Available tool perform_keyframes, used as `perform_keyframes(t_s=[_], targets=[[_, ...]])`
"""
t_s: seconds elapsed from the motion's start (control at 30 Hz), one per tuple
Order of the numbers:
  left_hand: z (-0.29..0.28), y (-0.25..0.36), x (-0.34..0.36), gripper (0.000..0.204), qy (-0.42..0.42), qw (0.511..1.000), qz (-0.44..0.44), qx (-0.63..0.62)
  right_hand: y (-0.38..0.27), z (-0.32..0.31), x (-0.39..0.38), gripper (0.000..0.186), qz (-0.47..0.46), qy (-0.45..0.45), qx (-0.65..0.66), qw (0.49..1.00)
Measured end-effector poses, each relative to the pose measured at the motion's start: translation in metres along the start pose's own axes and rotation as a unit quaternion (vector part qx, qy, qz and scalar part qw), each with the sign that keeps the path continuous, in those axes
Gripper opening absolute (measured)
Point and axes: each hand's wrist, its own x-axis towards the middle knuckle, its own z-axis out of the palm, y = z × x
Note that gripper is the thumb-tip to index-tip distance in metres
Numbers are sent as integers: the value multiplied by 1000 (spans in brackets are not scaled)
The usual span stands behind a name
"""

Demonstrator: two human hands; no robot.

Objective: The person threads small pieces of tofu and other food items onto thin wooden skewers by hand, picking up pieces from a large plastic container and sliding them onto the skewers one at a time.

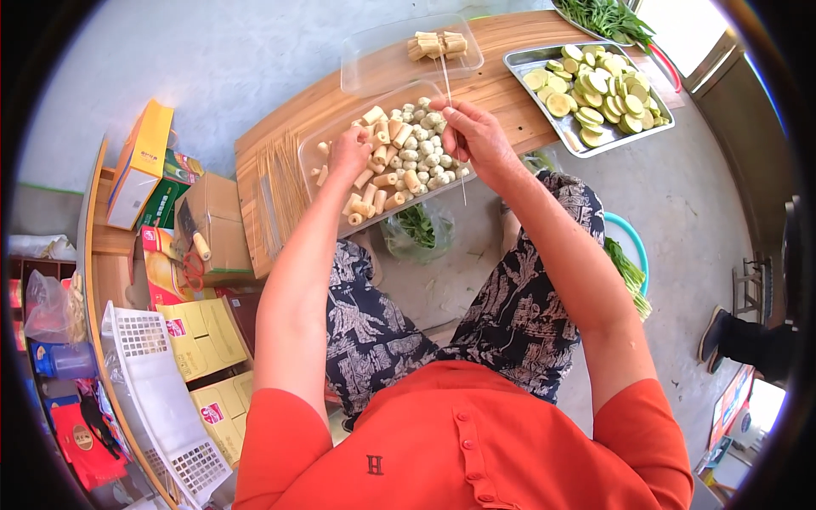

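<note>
My right hand [478, 140] grips a thin wooden skewer [463, 191], held upright over a clear plastic tub [308, 174] of beige tube-shaped pieces [378, 200] and pale speckled round balls [427, 147]. My left hand [347, 151] is curled over the tub's left side, fingertips pinched among the tube pieces; what it holds is hidden. More bare skewers [285, 187] lie in a bundle left of the tub. Behind it, a clear lidless container [365, 64] holds skewered beige pieces [425, 47] at its right end.
A steel tray [561, 136] of sliced zucchini and a plate of greens [599, 17] sit right. Bagged greens [416, 229] and a blue basin [637, 246] are below. Boxes [195, 331], scissors [192, 270] and a white rack [166, 408] crowd the left. Another person's leg [756, 344] shows far right.
</note>
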Motion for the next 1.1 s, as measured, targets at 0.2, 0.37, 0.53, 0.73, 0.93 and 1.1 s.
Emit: perform_keyframes(t_s=[0.2,0.37,0.53,0.73,0.93,1.1], targets=[[31,4,6,25,-1,995,10,101,-5,7,-5,27,51,-5,-62,997],[16,7,22,22,-32,993,-99,-53,0,9,-1,26,66,-32,-83,994],[-51,15,8,21,-94,745,-216,-624,6,20,-8,26,75,-69,-151,983],[-76,-25,-19,27,-43,651,-235,-721,5,52,-26,25,107,-119,-237,958],[-79,-31,-29,30,9,579,-256,-774,15,59,-26,25,114,-142,-233,955],[-83,-30,-29,29,10,586,-257,-768,23,65,-20,23,112,-155,-217,957]])
